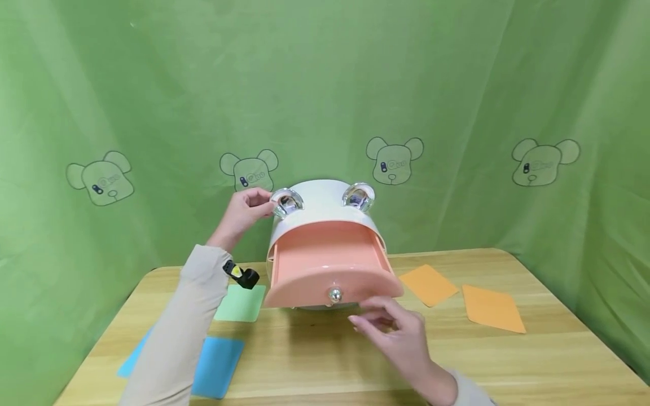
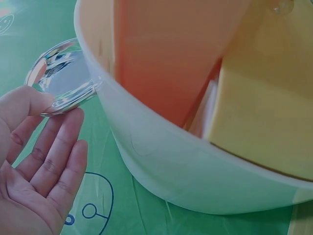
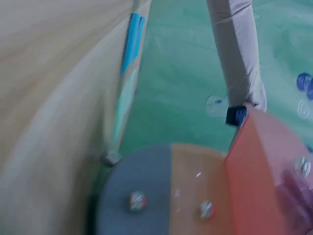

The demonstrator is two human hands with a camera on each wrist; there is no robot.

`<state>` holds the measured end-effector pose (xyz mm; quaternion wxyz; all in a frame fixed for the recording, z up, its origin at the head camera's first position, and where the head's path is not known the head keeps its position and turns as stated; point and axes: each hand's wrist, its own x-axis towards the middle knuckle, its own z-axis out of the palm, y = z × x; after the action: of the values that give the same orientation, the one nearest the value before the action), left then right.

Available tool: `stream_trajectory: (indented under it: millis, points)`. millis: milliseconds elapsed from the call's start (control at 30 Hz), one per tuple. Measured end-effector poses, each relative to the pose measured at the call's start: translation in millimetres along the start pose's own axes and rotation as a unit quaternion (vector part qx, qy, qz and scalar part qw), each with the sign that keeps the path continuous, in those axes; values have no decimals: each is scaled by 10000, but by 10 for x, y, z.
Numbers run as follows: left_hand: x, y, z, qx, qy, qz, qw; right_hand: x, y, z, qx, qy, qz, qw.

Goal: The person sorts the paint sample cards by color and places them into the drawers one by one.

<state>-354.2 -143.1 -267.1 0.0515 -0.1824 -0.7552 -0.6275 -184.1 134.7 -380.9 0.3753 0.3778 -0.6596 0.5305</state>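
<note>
A white rounded desktop cabinet [image 1: 322, 197] with two shiny ring-shaped ears stands on the table. Its pink top drawer [image 1: 330, 242] is pulled out toward me, and no contents show inside. My left hand [image 1: 247, 207] pinches the left silvery ear [image 1: 287, 203] between thumb and fingers; the left wrist view shows the thumb on this ear [image 2: 68, 73] with the other fingers below. Just below and to the right of the drawer's silver knob [image 1: 335, 294], my right hand [image 1: 398, 332] holds nothing, its fingers loosely bent close under the pink drawer front.
Two orange cards [image 1: 429, 285] lie right of the cabinet. On the left are a green card [image 1: 241, 303] and blue cards [image 1: 218, 366], partly behind my left sleeve. In the right wrist view, grey-blue [image 3: 142, 176] and tan lower fronts carry knobs. A green curtain [image 1: 325, 84] hangs behind.
</note>
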Motion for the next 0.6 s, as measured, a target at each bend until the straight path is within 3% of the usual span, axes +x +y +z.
stream_trajectory:
  millis: [100, 167, 333, 467, 533, 600]
  points:
    - [-13, 4, 9, -40, 0, -12, 10000, -88, 123, -199, 26, 203, -405, 9990]
    - [-20, 13, 8, -53, 6, 0, 10000, -115, 199, -332, -157, 364, -340, 9986]
    - [-24, 25, 3, -95, 17, 9, 10000, -91, 302, -620, -766, 562, 681, 9931]
    - [-25, 20, 10, -89, 20, -62, 9999, -132, 428, -804, -1143, 711, 998, 9859]
    - [-25, 17, 14, -92, 27, -77, 9999, -180, 550, -907, -1392, 751, 1336, 9783]
    - [-23, 17, 15, -101, 54, -57, 9999, -216, 682, -1016, -1750, 728, 1917, 9630]
